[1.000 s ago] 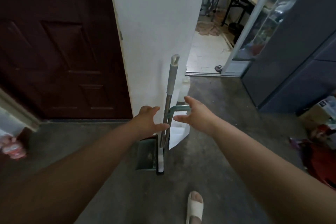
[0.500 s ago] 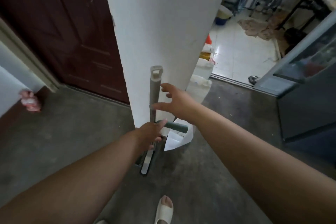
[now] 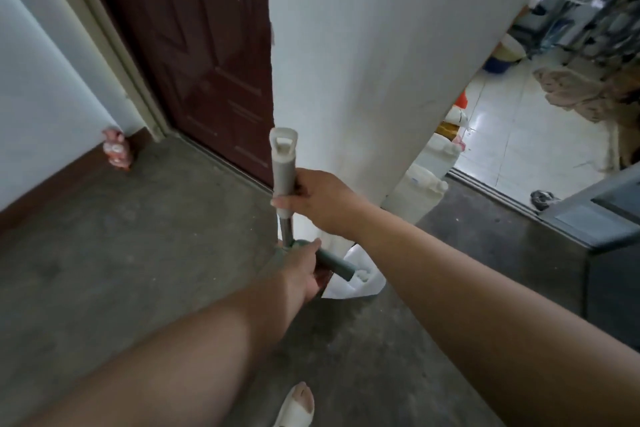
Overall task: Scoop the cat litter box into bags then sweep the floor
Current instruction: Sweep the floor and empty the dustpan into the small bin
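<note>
At far left we see a small pink object on the concrete floor against the wall, then a dark red door. Our left hand curls round a short green handle low down. The grey broom pole stands upright just before the white wall corner, and our right hand grips it below its hanging loop. White plastic jugs sit behind the corner, beside a tiled floor.
</note>
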`<action>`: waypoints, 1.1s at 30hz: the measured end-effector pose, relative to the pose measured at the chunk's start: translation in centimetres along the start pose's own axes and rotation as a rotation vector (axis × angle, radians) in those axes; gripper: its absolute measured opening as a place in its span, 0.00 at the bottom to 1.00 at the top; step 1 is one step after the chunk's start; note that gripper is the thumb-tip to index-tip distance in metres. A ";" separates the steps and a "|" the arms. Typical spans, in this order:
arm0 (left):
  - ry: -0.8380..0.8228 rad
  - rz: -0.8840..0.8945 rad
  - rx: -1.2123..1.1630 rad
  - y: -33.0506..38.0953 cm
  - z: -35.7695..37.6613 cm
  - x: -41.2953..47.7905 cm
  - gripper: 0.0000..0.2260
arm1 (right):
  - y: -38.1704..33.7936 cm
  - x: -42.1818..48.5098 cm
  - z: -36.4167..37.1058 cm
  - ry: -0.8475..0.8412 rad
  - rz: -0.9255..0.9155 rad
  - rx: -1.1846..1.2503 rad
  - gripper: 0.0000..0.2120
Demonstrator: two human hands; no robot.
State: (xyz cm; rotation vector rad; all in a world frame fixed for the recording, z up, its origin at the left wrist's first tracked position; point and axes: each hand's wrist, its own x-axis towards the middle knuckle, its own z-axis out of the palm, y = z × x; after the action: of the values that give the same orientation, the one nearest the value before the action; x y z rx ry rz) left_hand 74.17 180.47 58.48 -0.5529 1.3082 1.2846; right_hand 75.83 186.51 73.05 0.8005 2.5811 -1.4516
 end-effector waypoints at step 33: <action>0.765 0.405 0.442 6.0 -59.3 -24.8 0.15 | -41.8 1.5 48.0 -0.296 -0.304 0.581 0.16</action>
State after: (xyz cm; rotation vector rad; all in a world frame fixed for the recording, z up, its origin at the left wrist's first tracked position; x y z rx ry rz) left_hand 51.66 120.56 67.21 -0.4896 2.3664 1.0684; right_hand 45.91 130.60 78.64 0.1897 2.1391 -2.2597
